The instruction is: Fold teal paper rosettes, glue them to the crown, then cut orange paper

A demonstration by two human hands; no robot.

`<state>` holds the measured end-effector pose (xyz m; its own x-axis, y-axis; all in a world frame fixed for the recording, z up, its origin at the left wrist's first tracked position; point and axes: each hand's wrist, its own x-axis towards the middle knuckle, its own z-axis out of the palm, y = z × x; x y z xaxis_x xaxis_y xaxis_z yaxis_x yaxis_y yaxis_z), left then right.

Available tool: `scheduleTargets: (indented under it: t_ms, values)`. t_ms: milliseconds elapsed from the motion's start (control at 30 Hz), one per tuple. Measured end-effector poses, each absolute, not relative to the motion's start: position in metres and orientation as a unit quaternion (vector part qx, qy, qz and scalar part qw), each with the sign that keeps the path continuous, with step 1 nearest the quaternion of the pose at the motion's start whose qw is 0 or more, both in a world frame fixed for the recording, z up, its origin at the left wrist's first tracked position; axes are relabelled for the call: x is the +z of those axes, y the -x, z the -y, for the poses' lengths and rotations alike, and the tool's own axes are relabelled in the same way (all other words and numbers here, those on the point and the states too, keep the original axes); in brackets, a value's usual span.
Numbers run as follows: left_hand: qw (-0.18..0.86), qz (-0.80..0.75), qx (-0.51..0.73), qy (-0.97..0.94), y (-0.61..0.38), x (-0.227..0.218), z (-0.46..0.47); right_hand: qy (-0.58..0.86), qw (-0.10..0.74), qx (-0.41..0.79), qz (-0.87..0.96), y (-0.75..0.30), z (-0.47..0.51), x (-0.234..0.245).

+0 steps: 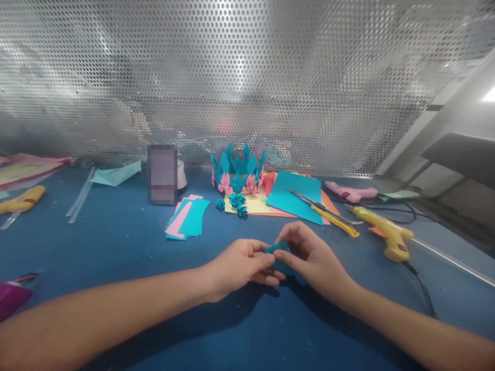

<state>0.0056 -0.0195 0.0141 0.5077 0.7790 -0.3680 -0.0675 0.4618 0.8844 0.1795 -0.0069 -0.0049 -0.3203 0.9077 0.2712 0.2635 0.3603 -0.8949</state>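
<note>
Between both hands is a small piece of blue paper (284, 265), partly hidden by fingers; whether it is creased or folded I cannot make out fully. My left hand (253, 263) pinches its left side with the thumb on top. My right hand (309, 255) grips the upper right part between thumb and fingers. Just beyond them lie several small blue paper flowers (237, 201). Behind these stands a blue paper crown (240, 167) with pink paper flowers around its base. Blue and pink paper strips (193, 219) lie left of the flowers.
Coloured paper sheets (296, 193) carry a yellow cutter knife (334, 219). At right are a yellow glue gun (390, 234) and a pink one (351, 192). Leftward lie another yellow glue gun (25, 200), clear glue sticks (81, 196) and a blurred-out upright phone-like object (162, 175). A perforated metal panel (240, 67) closes the back.
</note>
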Motion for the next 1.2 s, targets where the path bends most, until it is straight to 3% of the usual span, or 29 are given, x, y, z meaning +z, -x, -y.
scheduleTargets:
  t_ms: [233, 467, 567, 833, 1200]
  values:
    - [0.772, -0.387, 0.309, -0.399, -0.006, 0.013, 0.020, 0.407, 0.422, 0.356, 0.728, -0.181, 0.006, -0.006]
    - [0.780, -0.369, 0.349, -0.366, -0.006, 0.010, 0.018, 0.334, 0.386, 0.023, 0.859, -0.192, 0.004, 0.003]
    - [0.778, -0.369, 0.362, -0.356, -0.006, 0.010, 0.018, 0.298, 0.359, -0.047, 0.883, -0.195, 0.003, 0.005]
    - [0.775, -0.340, 0.368, -0.385, -0.005, 0.010, 0.020, 0.294, 0.352, -0.085, 0.885, -0.197, 0.001, 0.004]
    - [0.763, -0.351, 0.370, -0.397, -0.007, 0.012, 0.021, 0.293, 0.351, -0.040, 0.888, -0.195, 0.002, 0.006]
